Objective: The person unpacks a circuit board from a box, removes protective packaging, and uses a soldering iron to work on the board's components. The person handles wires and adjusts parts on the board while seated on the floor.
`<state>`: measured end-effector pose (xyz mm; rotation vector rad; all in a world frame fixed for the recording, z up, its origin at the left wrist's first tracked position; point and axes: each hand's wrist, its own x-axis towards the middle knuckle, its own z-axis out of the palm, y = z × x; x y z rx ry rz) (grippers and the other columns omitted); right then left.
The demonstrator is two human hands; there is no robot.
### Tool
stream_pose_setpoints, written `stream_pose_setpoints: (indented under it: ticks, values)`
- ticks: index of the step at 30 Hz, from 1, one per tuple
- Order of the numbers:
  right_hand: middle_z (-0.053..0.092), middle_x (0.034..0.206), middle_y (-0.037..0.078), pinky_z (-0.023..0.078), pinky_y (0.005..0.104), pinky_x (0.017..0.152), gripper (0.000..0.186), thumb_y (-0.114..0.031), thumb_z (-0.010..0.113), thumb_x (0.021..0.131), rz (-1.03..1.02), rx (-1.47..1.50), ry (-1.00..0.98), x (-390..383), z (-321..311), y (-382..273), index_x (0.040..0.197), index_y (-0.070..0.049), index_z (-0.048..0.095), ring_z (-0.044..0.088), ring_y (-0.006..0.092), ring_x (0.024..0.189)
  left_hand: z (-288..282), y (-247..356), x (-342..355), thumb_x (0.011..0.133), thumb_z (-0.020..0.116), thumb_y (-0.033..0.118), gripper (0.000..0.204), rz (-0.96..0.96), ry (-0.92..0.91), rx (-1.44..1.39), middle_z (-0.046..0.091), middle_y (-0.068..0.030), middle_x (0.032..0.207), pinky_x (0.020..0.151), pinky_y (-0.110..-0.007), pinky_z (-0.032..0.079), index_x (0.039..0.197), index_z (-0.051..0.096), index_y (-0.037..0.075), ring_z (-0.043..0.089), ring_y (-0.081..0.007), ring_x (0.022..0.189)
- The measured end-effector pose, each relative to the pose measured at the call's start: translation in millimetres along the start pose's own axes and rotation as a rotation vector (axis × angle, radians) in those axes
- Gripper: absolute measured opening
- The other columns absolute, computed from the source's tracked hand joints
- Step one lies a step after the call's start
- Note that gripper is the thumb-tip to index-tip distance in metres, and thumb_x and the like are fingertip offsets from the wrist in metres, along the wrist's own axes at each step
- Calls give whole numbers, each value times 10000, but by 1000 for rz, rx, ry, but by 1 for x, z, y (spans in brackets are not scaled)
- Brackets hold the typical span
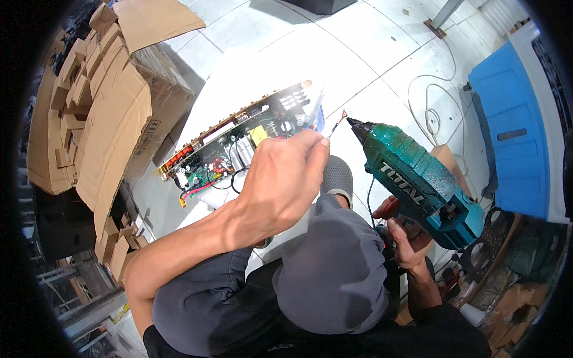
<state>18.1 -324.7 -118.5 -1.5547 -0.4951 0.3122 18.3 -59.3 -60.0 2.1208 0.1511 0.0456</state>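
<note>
My left hand (283,179) is closed in a pinch on a thin red and black wire (338,124), whose far end carries a small white connector beside the nozzle. Beyond that hand lies a green circuit board (221,149) with coils, a yellow component and loose cables along it. My right hand (409,238) grips the handle of a teal glue gun (418,179). The gun's black conical nozzle points up and left, close to the wire's connector. Part of the board is hidden behind my left hand.
On the left stands an open cardboard box (113,125) with dividers. A blue plastic panel (510,131) is at the right. A pale cable (433,113) lies coiled on the white tiled floor (352,45). Cluttered items and a torn carton (516,310) fill the lower right.
</note>
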Motion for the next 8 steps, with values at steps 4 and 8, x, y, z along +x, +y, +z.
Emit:
stream_pose_setpoints:
  ticks: [4, 8]
  values:
    - [669, 1079, 150, 533, 375, 931, 248, 57, 563, 941, 12, 43, -7, 0, 1, -1, 1185, 49, 604, 665, 230, 1031, 0, 0, 1, 1037, 549, 136, 266, -31, -11, -33, 632, -61, 647, 540, -260, 468, 986, 680, -90, 569, -83, 578]
    - [665, 1106, 153, 523, 380, 959, 259, 45, 558, 952, 45, 68, -9, -2, 1, 1, 1208, 45, 595, 656, 231, 1069, -2, 1, 1, 1045, 537, 141, 269, -105, -45, -121, 622, -59, 649, 576, -249, 485, 1011, 675, -87, 565, -81, 592]
